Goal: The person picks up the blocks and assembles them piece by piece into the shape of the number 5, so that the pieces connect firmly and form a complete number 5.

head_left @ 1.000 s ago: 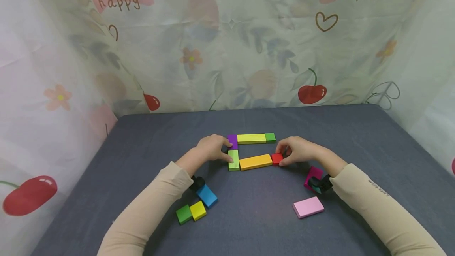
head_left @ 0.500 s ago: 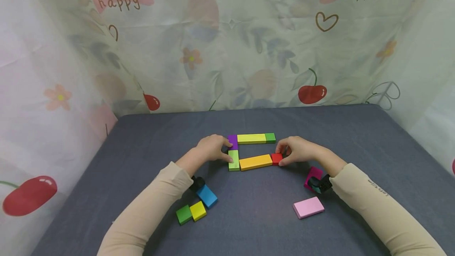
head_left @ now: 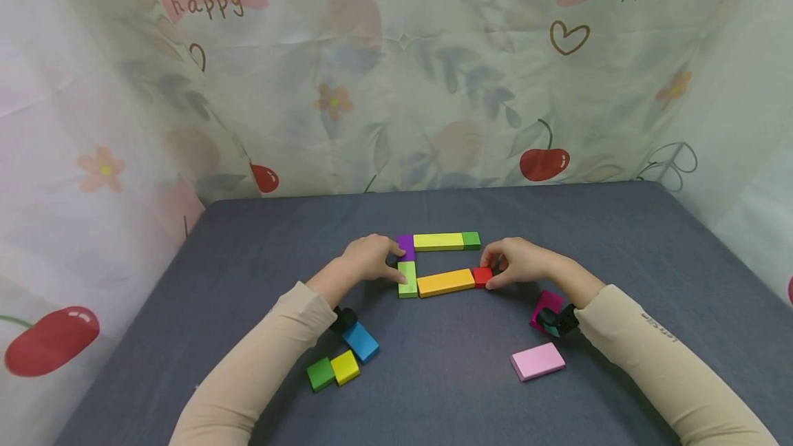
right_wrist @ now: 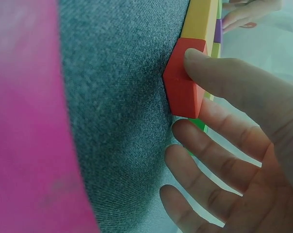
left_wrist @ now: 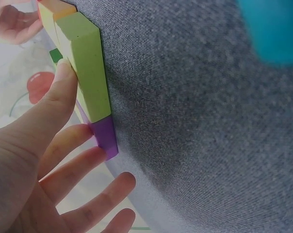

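From my remote place I watch two hands over the dark grey table [head_left: 446, 398]. The left hand [head_left: 368, 257] has its thumb on the light green block [head_left: 407, 288] and fingertips at the purple block [head_left: 406, 243], thumb and fingers apart. The right hand [head_left: 523, 259] pinches the red block [head_left: 482, 278], which lies flat at the end of the orange block [head_left: 446, 283]. Behind, the long yellow block [head_left: 438, 242] touches the far green block [head_left: 471, 240]. Around the work I see, on the left, the blue block [head_left: 362, 343], the small yellow block [head_left: 345, 367] and the near green block [head_left: 321, 374]; on the right, the pink block [head_left: 537, 361] and the magenta block [head_left: 545, 301]. The black device at the right wrist [head_left: 560, 321] partly covers the magenta one, and the device at the left wrist [head_left: 344, 321] overlaps the blue one. I count eleven blocks: six in the connected shape, three left, two right; two are yellow, two green, and each other colour comes once.
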The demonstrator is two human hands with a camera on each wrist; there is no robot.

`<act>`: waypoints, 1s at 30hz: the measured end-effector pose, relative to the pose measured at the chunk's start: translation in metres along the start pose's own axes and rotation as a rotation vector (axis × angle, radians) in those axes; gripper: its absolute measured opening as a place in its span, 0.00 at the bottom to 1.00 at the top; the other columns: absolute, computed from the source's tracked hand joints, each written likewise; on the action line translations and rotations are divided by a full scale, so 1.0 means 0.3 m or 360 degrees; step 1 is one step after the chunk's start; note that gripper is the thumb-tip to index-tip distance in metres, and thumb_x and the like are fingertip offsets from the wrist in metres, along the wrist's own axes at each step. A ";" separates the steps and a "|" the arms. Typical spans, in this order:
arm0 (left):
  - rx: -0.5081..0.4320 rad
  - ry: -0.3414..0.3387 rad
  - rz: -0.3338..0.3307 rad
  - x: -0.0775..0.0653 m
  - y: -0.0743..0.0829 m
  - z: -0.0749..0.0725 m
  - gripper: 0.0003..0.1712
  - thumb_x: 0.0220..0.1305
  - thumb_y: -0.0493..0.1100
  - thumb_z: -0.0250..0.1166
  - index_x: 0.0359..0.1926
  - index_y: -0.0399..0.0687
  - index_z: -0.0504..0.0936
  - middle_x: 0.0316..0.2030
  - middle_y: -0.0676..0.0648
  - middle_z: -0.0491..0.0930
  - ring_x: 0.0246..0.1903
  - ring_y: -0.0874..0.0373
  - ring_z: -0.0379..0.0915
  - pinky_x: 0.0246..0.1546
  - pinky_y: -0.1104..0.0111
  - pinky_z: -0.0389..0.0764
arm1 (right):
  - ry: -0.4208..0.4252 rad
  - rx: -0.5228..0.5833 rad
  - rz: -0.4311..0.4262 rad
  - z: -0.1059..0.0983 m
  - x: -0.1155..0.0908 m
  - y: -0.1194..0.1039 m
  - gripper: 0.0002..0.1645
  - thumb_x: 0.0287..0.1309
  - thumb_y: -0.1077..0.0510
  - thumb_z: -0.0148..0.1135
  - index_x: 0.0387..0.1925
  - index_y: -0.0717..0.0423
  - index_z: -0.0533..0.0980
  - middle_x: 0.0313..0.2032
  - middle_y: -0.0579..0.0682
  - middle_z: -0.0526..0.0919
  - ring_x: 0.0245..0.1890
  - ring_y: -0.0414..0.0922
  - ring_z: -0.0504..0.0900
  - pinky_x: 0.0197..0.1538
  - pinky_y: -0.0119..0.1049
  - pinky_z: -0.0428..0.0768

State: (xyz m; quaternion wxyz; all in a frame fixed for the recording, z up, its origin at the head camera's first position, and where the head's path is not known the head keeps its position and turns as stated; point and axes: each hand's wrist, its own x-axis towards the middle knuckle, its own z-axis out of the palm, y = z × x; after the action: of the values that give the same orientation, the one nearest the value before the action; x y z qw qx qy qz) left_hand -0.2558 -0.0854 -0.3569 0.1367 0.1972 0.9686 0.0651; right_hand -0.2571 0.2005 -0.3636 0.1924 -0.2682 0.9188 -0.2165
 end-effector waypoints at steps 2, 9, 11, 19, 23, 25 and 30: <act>0.0001 0.0004 0.0005 0.000 -0.001 0.000 0.34 0.51 0.60 0.68 0.60 0.57 0.75 0.61 0.50 0.73 0.63 0.51 0.66 0.60 0.56 0.71 | 0.0002 -0.0006 -0.0004 0.000 0.000 -0.001 0.17 0.46 0.53 0.71 0.37 0.55 0.77 0.34 0.48 0.81 0.34 0.42 0.74 0.36 0.30 0.73; 0.0006 0.0005 0.0008 0.000 -0.001 0.000 0.34 0.51 0.60 0.68 0.60 0.57 0.75 0.61 0.50 0.73 0.63 0.51 0.66 0.60 0.56 0.71 | -0.0002 0.0002 -0.0012 -0.005 -0.007 -0.002 0.19 0.46 0.52 0.71 0.39 0.56 0.77 0.36 0.49 0.81 0.35 0.43 0.75 0.38 0.32 0.76; 0.0007 -0.0002 0.0004 0.000 0.000 -0.001 0.35 0.51 0.60 0.68 0.60 0.56 0.75 0.62 0.50 0.72 0.63 0.51 0.66 0.60 0.56 0.71 | -0.0001 0.0009 -0.0022 -0.011 -0.013 0.001 0.19 0.47 0.52 0.71 0.40 0.56 0.77 0.38 0.50 0.81 0.36 0.44 0.77 0.40 0.33 0.77; 0.0016 0.0001 -0.0002 0.000 0.002 -0.003 0.35 0.51 0.60 0.68 0.60 0.56 0.75 0.61 0.50 0.73 0.63 0.51 0.66 0.60 0.56 0.71 | 0.0018 0.0051 -0.0080 -0.047 -0.061 0.027 0.20 0.48 0.53 0.70 0.42 0.57 0.78 0.42 0.53 0.82 0.36 0.43 0.77 0.41 0.32 0.77; 0.0029 0.0005 0.0009 0.000 0.001 -0.002 0.34 0.51 0.60 0.68 0.60 0.56 0.75 0.61 0.50 0.73 0.63 0.52 0.66 0.60 0.57 0.72 | -0.0004 0.0096 -0.0072 -0.067 -0.100 0.048 0.21 0.48 0.53 0.70 0.43 0.58 0.78 0.43 0.53 0.81 0.35 0.42 0.76 0.39 0.30 0.77; 0.0031 0.0008 0.0016 0.001 -0.001 0.001 0.34 0.52 0.60 0.68 0.60 0.55 0.75 0.61 0.50 0.73 0.63 0.52 0.67 0.59 0.57 0.72 | -0.0008 0.0116 -0.0068 -0.075 -0.121 0.059 0.21 0.48 0.53 0.70 0.43 0.58 0.77 0.43 0.54 0.81 0.35 0.41 0.76 0.38 0.29 0.77; 0.0033 0.0011 0.0025 0.001 -0.003 0.002 0.34 0.52 0.59 0.68 0.59 0.55 0.75 0.61 0.50 0.73 0.62 0.51 0.67 0.59 0.57 0.72 | -0.0032 0.0142 -0.0033 -0.083 -0.167 0.088 0.23 0.47 0.51 0.71 0.43 0.58 0.77 0.42 0.52 0.81 0.35 0.41 0.75 0.37 0.29 0.77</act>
State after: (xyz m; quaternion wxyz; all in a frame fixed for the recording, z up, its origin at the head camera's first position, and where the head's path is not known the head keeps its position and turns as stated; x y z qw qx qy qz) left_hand -0.2562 -0.0861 -0.3576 0.1308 0.2062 0.9681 0.0567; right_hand -0.2406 0.2569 -0.3442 0.2110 -0.2710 0.9034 -0.2566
